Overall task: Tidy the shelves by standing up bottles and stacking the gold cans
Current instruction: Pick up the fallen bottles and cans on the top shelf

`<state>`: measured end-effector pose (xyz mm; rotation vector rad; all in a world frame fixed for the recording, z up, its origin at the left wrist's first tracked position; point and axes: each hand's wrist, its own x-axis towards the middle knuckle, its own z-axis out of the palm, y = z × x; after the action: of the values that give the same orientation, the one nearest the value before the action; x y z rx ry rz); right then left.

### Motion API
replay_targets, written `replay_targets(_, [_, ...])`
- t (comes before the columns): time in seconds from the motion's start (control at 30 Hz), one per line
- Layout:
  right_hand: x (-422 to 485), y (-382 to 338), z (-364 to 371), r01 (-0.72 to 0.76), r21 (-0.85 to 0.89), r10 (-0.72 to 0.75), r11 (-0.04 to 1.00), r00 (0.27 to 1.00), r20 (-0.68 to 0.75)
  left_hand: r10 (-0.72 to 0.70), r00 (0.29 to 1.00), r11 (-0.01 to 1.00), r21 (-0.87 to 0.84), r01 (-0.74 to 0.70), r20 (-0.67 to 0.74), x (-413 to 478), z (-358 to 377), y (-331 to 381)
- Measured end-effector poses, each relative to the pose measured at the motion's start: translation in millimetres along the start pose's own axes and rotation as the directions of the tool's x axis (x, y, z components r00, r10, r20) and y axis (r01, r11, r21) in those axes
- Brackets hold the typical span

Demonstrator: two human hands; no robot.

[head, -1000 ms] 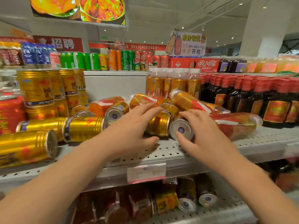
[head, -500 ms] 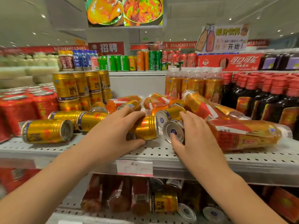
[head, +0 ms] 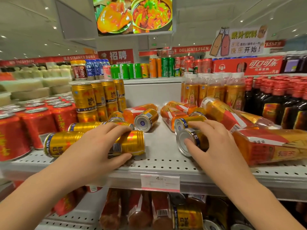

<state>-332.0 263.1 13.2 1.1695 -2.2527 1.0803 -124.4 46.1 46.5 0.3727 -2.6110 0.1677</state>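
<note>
Early stage: left hand (head: 93, 146) wraps a fallen gold can (head: 134, 143) at the shelf (head: 162, 146) front, right hand (head: 214, 146) clasps another lying can (head: 187, 141) by its base end. A stacked gold block (head: 93, 100) stands back left, but several loose cans (head: 146, 119) lie mid-shelf and the orange bottles (head: 269, 145) at right lie flat, none stood up yet

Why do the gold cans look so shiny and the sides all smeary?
Head view: store lights throw glare streaks along the lying gold metal can under the left hand; the red cans at left are blurred and stretched by the wide lens.
</note>
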Motion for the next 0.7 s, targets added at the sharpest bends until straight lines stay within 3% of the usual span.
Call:
replay_targets(0.1, [-1.6, -14.6, 9.4, 0.080, 0.052, -0.077, 0.995, 0.996, -0.046, 0.029, 1.000, 0.999, 0.018, -0.029, -0.003, 2.1, -0.8, -9.0])
replay_targets(0.33, [27.2, -45.6, 29.3, 0.182, 0.032, -0.183, 0.983, 0.983, 0.021, 0.124, 0.990, 0.981, 0.143, -0.133, 0.069, 6.6, -13.1, -34.4])
replay_targets(0.7, [59.5, -72.5, 80.0, 0.198, 0.061, -0.206, 0.978, 0.961, 0.186, 0.156, 0.985, 0.987, 0.026, -0.158, 0.072, -10.5, -7.1, -71.6])
